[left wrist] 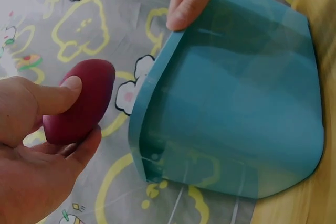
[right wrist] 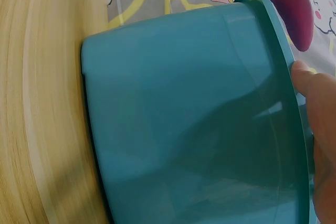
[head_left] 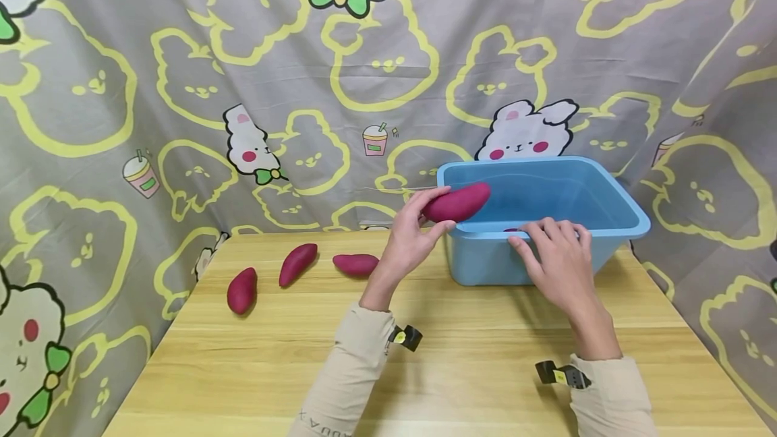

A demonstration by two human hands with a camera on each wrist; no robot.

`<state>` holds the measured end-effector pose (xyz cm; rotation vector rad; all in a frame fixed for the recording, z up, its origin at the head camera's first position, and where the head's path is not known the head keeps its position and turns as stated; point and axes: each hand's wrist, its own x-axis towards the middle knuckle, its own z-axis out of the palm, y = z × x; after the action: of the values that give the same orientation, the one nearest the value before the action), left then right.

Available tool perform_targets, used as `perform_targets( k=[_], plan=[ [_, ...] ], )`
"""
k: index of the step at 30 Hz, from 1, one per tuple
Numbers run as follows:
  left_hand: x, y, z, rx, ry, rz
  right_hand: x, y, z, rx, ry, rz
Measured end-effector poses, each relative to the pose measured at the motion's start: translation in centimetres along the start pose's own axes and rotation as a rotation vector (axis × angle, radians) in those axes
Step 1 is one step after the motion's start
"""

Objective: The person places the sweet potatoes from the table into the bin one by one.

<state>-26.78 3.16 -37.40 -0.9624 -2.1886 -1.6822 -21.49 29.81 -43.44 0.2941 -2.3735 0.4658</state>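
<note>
Between thumb and fingers, my left hand [head_left: 413, 231] holds a purple sweet potato [head_left: 458, 203] over the left rim of a blue plastic bin [head_left: 522, 258]. The left wrist view shows the thumb on top of this sweet potato [left wrist: 86, 100] and fingers beneath it. My right hand [head_left: 561, 265] grips the bin's near rim, its fingers over the edge and its thumb on the outer side. In the right wrist view the thumb [right wrist: 304, 77] lies against the rim. Just past the near rim a sliver of something purple shows inside the bin; the rest is hidden.
Three more sweet potatoes lie on the wooden table [head_left: 485, 356]: one at the far left [head_left: 242, 290], a tilted one [head_left: 298, 264] beside it, and another [head_left: 355, 264] near my left wrist. A patterned grey curtain [head_left: 388, 86] hangs behind the table and bin.
</note>
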Motion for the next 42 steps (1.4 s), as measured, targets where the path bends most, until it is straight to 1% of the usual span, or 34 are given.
perform_targets(
  k=[4,7,13,19,21,28,34,39,42],
  plan=[
    [0.0,-0.1,0.6,-0.006,0.020,-0.012,-0.1,0.0,0.0,-0.001,-0.006,0.001],
    [0.1,-0.2,1.0,-0.008,0.031,-0.006,-0.2,0.0,0.0,0.000,-0.006,0.002],
    [0.1,-0.6,1.9,-0.004,0.009,0.011,-0.2,0.1,0.0,-0.003,0.002,0.003],
    [0.1,-1.0,2.2,0.065,-0.003,0.042,-0.2,0.0,0.0,-0.004,-0.003,0.004],
    [0.1,-1.0,2.3,0.067,-0.007,0.036,-0.1,0.0,0.0,-0.003,-0.001,0.004],
    [0.2,-1.2,2.6,0.014,-0.001,-0.014,0.1,0.0,0.0,-0.003,-0.001,0.001],
    [0.2,-1.3,2.7,0.028,0.002,-0.031,0.2,0.1,0.1,-0.003,-0.006,0.003],
    [0.0,-1.5,2.8,0.018,0.009,-0.020,0.1,0.2,0.1,-0.004,-0.009,0.002],
    [-0.1,-1.6,2.9,-0.008,0.025,0.003,0.1,0.1,0.1,-0.002,-0.012,0.006]
  ],
)
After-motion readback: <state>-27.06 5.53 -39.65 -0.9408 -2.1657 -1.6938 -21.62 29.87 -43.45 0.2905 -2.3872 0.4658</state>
